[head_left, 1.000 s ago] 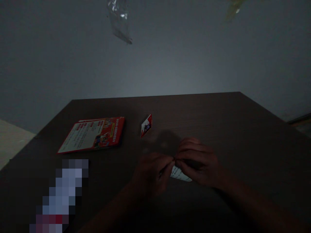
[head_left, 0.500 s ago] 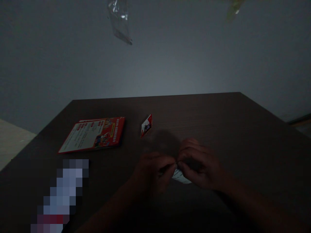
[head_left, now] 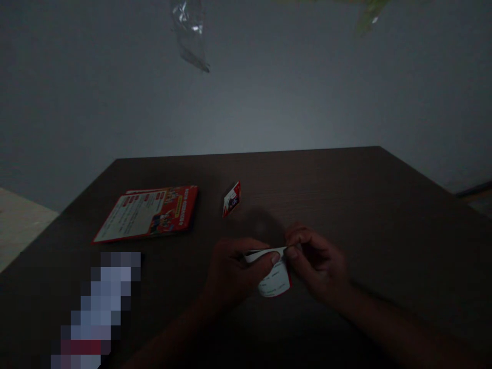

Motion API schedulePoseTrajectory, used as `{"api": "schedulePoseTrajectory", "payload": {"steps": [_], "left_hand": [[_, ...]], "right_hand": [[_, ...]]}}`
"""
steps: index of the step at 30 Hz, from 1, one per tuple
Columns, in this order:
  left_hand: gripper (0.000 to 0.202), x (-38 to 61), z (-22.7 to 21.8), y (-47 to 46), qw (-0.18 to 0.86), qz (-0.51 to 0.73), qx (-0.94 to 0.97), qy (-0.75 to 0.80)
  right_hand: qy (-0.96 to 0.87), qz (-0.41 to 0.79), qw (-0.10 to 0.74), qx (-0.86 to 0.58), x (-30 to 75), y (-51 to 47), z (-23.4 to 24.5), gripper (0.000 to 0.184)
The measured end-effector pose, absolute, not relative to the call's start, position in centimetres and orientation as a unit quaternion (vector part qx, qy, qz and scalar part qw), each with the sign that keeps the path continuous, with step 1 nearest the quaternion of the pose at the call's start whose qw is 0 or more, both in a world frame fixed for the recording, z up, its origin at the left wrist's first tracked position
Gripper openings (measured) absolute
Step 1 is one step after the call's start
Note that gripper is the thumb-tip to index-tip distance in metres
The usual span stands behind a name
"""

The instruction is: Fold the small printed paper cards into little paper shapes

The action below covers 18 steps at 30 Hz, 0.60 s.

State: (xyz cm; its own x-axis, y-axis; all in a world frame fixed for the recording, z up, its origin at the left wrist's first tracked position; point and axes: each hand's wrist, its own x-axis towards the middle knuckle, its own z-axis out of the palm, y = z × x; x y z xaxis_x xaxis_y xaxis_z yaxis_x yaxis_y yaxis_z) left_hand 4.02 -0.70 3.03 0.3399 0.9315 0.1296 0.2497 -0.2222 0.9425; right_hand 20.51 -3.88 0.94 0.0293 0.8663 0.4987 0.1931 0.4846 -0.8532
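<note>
A small white sheet of printed paper with a red edge (head_left: 274,282) is bent and folded between my two hands, above the near part of the table. My left hand (head_left: 238,266) is closed on its left side, the thumb lying over the fold. With thumb and fingertips, my right hand (head_left: 317,259) pinches the paper's upper right corner. Beyond the hands, a small folded red and white card (head_left: 232,199) stands tilted on the table.
A stack of red and white printed booklets (head_left: 148,215) lies left on the dark wooden table (head_left: 326,184). A pixelated bright object (head_left: 100,297) is at the near left. Behind the table is a grey wall (head_left: 277,102) with a clear plastic bag (head_left: 190,41) on it.
The paper has come up between my hands and shows more of its printed side. My left thumb now lies over it, and my right hand has shifted slightly right.
</note>
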Motion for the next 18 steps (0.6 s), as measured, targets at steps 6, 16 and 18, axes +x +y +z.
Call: {"api": "schedulePoseTrajectory", "payload": {"steps": [6,16,18], "left_hand": [[0.013,4.21,2.78,-0.9,0.508,0.401,0.61,0.457],[0.019,4.02,2.82,-1.37,0.522,0.407,0.578,0.476],[0.019,4.06,2.79,-1.47,0.51,0.414,0.577,0.485]], "right_hand": [[-0.6,0.295,0.612,-0.423,20.25,-4.08,0.61,0.004],[-0.575,0.306,0.638,-0.411,20.04,-4.12,0.52,0.006],[-0.576,0.311,0.635,-0.41,20.05,-4.1,0.64,0.007]]}}
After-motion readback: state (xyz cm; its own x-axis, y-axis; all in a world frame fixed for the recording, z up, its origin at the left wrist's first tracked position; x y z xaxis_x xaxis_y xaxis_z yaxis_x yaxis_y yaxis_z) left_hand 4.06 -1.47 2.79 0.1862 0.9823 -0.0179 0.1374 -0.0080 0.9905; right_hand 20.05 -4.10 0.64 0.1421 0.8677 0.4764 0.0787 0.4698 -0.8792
